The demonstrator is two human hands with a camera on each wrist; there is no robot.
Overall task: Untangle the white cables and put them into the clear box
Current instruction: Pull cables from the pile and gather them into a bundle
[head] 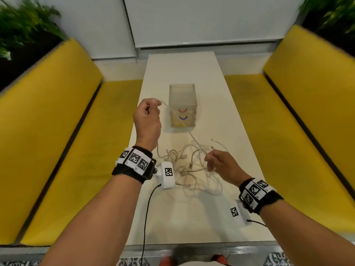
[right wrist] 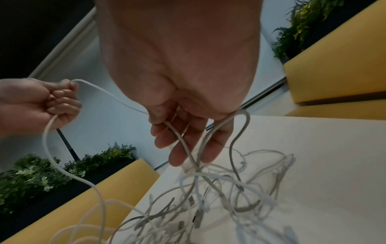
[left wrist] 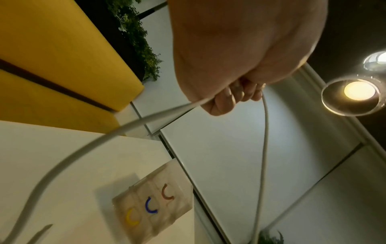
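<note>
White cables (head: 194,169) lie in a messy heap on the long white table (head: 221,116), close to the person. The clear box (head: 182,106) stands a bit farther back on the same table. It has a red curve and a blue curve drawn on its front, and the left wrist view shows a yellow one too. None of the cables can be seen inside the box.

The left hand (head: 147,118) is lifted up beside the box. Its fingers (left wrist: 227,97) are curled tight around one cable (head: 176,116). That cable runs from the fist down past the front of the box and into the heap.

The right hand (head: 221,166) hangs just over the heap. Its fingers (right wrist: 183,140) are loosely bent, and a few cable loops hang through them.

Yellow benches (head: 57,131) sit on both sides of the table, with green plants (head: 25,29) behind them.
</note>
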